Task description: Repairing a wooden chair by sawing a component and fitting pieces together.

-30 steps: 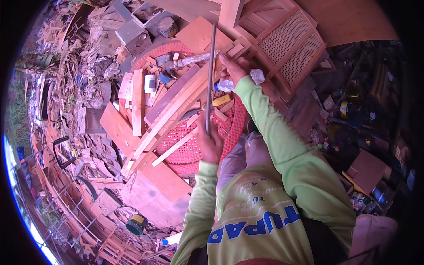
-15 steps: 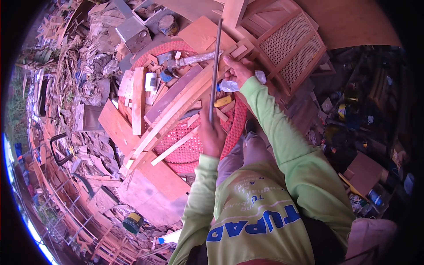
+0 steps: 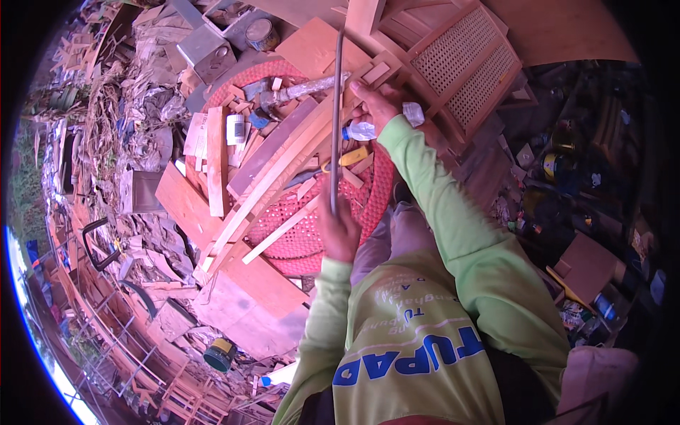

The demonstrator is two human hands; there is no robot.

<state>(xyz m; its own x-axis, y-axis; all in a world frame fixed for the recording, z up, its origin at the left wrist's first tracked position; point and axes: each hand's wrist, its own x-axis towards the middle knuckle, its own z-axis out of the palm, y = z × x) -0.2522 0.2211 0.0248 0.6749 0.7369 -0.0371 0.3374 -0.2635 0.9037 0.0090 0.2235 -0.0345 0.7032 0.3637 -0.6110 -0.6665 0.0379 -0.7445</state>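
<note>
My left hand [image 3: 338, 230] is closed round the lower end of a long, thin, dark metal bar [image 3: 337, 106], which stands nearly upright in the picture and crosses over the wood. My right hand [image 3: 377, 106] has its fingers bent at the upper end of a long pale wooden strip [image 3: 280, 170], gripping its edge. Under the strip is a red woven round seat [image 3: 283, 265]. Around it lie a hammer [image 3: 301, 90] with a wrapped handle, a yellow-handled tool [image 3: 354, 156], a clear plastic bottle [image 3: 363, 131] and a white container [image 3: 235, 129].
A wooden frame with cane panels [image 3: 464, 64] stands at the far right. Scrap wood and debris cover the ground to the left, with a black saw-like frame [image 3: 95, 244] and a dark green can [image 3: 219, 354]. A rusty tin [image 3: 262, 34] sits at the back.
My left hand and the metal bar have shifted slightly left and look a little more upright. My right hand stays at the strip's upper end. The whole view has shifted slightly.
</note>
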